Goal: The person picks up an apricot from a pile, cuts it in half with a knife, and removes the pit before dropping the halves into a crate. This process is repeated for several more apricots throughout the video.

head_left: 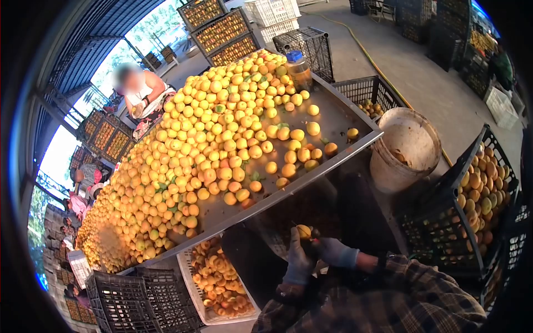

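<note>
Both of my hands wear grey gloves and meet low in front of my lap. My left hand is closed around a yellow apricot, its thumb pointing up beside the fruit. Close against the same apricot, my right hand has its fingers curled in shadow; whatever they hold is too dark to make out. Beyond my hands, a metal table carries a large heap of apricots. A white crate of opened apricot pieces stands left of my knees.
A stained white bucket stands at the table's right corner. Right of me is a black crate of apricots. Black crates sit at lower left. A blue-lidded jar rests on the table. Another person sits across it.
</note>
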The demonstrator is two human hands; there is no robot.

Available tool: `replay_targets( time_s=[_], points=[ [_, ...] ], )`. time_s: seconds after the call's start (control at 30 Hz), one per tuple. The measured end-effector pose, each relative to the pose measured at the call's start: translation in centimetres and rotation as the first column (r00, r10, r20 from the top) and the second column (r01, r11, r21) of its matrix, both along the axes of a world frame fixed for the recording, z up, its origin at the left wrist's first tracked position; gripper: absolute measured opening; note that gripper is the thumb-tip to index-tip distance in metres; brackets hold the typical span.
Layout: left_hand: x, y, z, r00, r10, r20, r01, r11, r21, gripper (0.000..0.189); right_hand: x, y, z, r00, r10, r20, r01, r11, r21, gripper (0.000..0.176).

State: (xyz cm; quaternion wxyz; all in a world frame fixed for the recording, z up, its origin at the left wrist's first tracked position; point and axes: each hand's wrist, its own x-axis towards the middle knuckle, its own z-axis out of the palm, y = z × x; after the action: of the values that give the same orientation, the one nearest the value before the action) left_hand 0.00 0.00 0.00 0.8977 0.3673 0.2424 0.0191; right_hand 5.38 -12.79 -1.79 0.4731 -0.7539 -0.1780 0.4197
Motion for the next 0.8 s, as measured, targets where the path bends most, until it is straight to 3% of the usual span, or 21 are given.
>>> replay_targets(
  time_s=[0.1, 0.17, 0.3, 0.37, 0.4, 0.43, 0.47, 0.5, 0.57, 0.6, 0.67, 0.7, 0.73, 0.8],
  points=[
    [-0.1, -0.8, -0.8, 0.996, 0.061, -0.072, -0.073, 0.981, -0.181, 0.049, 0.3, -1.0, 1.2, 0.999, 0.042, 0.028, -0.04, 0.997, -0.073, 0.056],
    [0.0, -0.2, -0.8, 0.996, 0.071, -0.054, -0.073, 0.997, -0.028, 0.053, 0.6, -0.8, 2.7, 0.997, 0.076, 0.009, -0.074, 0.991, -0.107, 0.054],
    [-0.5, 0.8, 0.2, 0.984, 0.156, -0.082, -0.166, 0.977, -0.135, 0.053, 0.9, -2.8, 5.5, 0.963, 0.211, 0.167, -0.198, 0.976, -0.088, 0.05],
    [-0.8, 0.0, 1.6, 0.953, 0.02, 0.301, -0.006, 0.999, -0.048, 0.049, 1.4, -3.5, 8.6, 0.932, 0.089, 0.351, -0.088, 0.996, -0.018, 0.051],
    [-0.3, -0.2, 1.6, 0.953, 0.008, 0.304, 0.008, 0.998, -0.055, 0.049, 1.7, -3.4, 8.6, 0.895, 0.031, 0.446, -0.037, 0.999, 0.005, 0.057],
    [0.2, -0.2, 1.6, 0.992, 0.009, 0.123, 0.018, 0.976, -0.217, 0.047, 2.1, -3.1, 8.6, 0.893, 0.022, 0.45, -0.023, 1.0, -0.002, 0.057],
    [0.7, -0.2, 1.6, 0.998, -0.022, -0.061, -0.001, 0.929, -0.369, 0.045, 2.6, -2.8, 8.6, 0.813, 0.021, 0.582, -0.046, 0.999, 0.027, 0.057],
    [0.5, -0.3, 1.1, 0.998, -0.034, -0.054, 0.011, 0.927, -0.375, 0.045, 3.0, -2.4, 8.5, 0.715, 0.018, 0.699, -0.074, 0.996, 0.05, 0.058],
    [-0.1, -0.9, -0.4, 0.998, -0.036, -0.047, 0.018, 0.939, -0.343, 0.043, 3.0, -2.0, 7.9, 0.773, 0.137, 0.619, -0.132, 0.99, -0.054, 0.056],
    [-0.8, -1.2, 2.1, 0.994, -0.095, -0.053, 0.085, 0.982, -0.169, 0.04, 2.8, -2.0, 6.1, 0.724, 0.012, 0.69, -0.135, 0.983, 0.124, 0.051],
    [-1.4, -0.9, 2.7, 0.964, -0.142, -0.225, 0.181, 0.969, 0.167, 0.042, 2.4, -2.2, 4.8, 0.718, 0.007, 0.696, -0.162, 0.974, 0.158, 0.043],
    [-1.5, 1.0, -4.5, 0.975, -0.091, -0.202, 0.134, 0.968, 0.21, 0.044, 2.3, -2.3, 4.5, 0.746, 0.024, 0.665, -0.153, 0.979, 0.136, 0.042],
    [-1.8, 2.2, -8.3, 0.99, -0.097, -0.104, 0.132, 0.899, 0.418, 0.038, 2.2, -2.6, 4.3, 0.748, 0.015, 0.663, -0.145, 0.979, 0.141, 0.042],
    [-2.0, 2.1, -8.3, 0.977, -0.21, -0.039, 0.207, 0.886, 0.415, 0.037, 2.2, -3.1, 4.8, 0.772, 0.065, 0.633, -0.139, 0.988, 0.068, 0.047]
  ],
)
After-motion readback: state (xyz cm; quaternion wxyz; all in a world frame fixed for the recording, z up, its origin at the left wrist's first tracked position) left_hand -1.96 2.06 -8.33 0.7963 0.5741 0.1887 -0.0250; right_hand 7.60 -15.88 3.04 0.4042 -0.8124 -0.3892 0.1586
